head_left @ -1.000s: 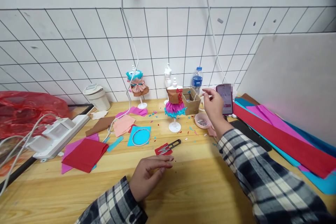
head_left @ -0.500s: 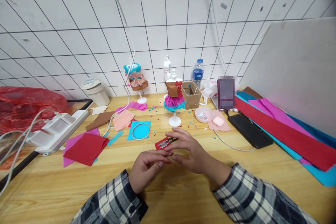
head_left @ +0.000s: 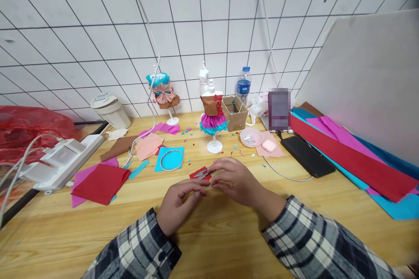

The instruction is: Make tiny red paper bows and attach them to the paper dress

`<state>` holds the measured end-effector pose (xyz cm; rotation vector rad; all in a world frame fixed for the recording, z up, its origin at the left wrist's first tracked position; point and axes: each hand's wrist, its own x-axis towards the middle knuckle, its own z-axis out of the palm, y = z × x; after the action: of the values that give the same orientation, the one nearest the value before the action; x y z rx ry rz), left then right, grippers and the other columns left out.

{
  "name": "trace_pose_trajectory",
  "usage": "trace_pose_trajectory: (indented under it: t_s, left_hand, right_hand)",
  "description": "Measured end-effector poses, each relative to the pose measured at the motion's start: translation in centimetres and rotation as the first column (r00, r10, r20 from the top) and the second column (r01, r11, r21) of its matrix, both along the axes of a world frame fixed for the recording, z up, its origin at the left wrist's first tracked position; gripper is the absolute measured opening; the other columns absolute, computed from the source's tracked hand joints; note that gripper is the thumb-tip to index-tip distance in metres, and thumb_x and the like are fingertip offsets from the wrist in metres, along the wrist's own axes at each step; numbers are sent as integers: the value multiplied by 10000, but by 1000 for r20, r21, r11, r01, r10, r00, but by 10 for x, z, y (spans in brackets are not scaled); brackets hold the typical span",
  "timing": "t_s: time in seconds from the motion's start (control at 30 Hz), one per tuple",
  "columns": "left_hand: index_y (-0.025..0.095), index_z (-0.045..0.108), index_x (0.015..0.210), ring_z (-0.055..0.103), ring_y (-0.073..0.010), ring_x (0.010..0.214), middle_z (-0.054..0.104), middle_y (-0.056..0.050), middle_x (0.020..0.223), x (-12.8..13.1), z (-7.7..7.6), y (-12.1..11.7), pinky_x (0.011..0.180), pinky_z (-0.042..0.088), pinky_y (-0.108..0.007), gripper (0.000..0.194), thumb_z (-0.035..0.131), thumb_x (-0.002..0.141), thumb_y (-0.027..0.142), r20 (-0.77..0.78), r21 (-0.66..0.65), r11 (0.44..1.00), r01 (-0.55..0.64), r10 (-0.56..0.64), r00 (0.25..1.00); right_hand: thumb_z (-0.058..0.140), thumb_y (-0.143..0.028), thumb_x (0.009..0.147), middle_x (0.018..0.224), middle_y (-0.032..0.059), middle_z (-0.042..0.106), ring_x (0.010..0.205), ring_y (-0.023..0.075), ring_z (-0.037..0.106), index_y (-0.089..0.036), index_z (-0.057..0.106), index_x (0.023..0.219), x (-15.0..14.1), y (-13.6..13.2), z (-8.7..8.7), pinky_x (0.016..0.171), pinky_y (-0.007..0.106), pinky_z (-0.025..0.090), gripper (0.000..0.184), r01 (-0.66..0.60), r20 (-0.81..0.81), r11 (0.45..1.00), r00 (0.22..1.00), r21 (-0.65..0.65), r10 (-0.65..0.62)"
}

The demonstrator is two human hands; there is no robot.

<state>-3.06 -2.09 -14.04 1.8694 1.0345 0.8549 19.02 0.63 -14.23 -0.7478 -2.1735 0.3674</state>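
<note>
My left hand hovers over the table with loosely stretched fingers and holds nothing that I can see. Facing it, my right hand has its fingers bent but apart; its index fingertip lies at the black handles of the thread snips. Those snips rest on a small red paper piece, their handle end partly hidden by the right hand. Just beyond stands a small dress form wearing a brown top, red trim along one side and a magenta skirt edged in turquoise.
Left lie a metal ring on blue paper, red paper sheets and a power strip. A second dressed form, a cardboard box and a bottle stand behind. Right are a pink dish and a black phone.
The whole scene sits slightly higher and further left as the camera shifts. My right hand's fingers have curled a little more, and a small gap now shows between my hands' fingertips.
</note>
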Motion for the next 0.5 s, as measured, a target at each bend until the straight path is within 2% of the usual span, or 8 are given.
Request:
trace_pose_trajectory:
  t_s: [0.17, 0.23, 0.33, 0.4, 0.5]
  left_hand:
    - [166, 575, 870, 586, -239, 1042, 652, -114, 1090, 1, 0, 2, 914, 436, -351, 198, 481, 901, 337, 91, -77, 996, 33, -26, 995]
    - [167, 559, 898, 573, -237, 1050, 640, -109, 1073, 1, 0, 1, 924, 427, -349, 185, 496, 897, 342, 101, -81, 996, 47, -38, 994]
    - [168, 561, 875, 565, -228, 1036, 637, -99, 1059, 3, 0, 0, 910, 427, -330, 178, 525, 892, 342, 78, -67, 996, 54, -49, 996]
    - [167, 562, 823, 580, -204, 938, 646, -79, 960, 4, 0, -1, 849, 444, -304, 192, 529, 895, 342, 59, -57, 997, 54, -50, 997]
    - [166, 567, 766, 575, -173, 805, 633, -49, 814, 6, 2, -3, 780, 453, -278, 231, 517, 907, 343, 33, -30, 999, 42, -41, 999]
  right_hand:
    - [566, -202, 879, 985, 45, 702, 928, 194, 610, -240, 684, 887, 3, -2, 1, 844, 378, 465, 124, 119, -29, 993, 993, 15, -118]
    - [571, -177, 860, 1062, 59, 689, 979, 197, 603, -228, 651, 1040, 1, -6, 4, 883, 376, 458, 204, 92, -62, 995, 994, -29, -94]
    - [652, -210, 802, 1166, 63, 659, 1038, 201, 580, -209, 538, 1255, -5, -11, 6, 925, 366, 438, 467, -12, -57, 995, 998, -98, 6]
    - [663, -240, 811, 1131, 29, 682, 1008, 192, 587, -235, 571, 1213, -10, -11, 3, 896, 353, 431, 412, -47, -29, 994, 999, -95, 44]
    - [616, -267, 873, 981, -19, 730, 882, 160, 609, -268, 669, 1018, -15, -9, -4, 806, 330, 411, 154, -10, -20, 998, 1000, -56, 9]
